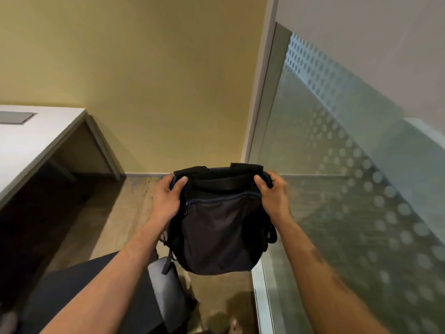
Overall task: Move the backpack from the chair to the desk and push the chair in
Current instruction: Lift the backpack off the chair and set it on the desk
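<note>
Chair (101,297) cut by bottom edge, partly behind left forearm; bench (29,141) cut at left edge; right forearm motion-blurred.

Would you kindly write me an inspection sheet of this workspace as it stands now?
Surface: white desk at left, grey inset panel in its top.
Job's things: dark backpack held in the air, off the chair below.
Clutter: nothing seen.
Grippers: left hand and right hand grip the backpack's top corners.
Cables: nothing seen.
Surroundings: yellow wall, dotted frosted glass partition at right.
</note>
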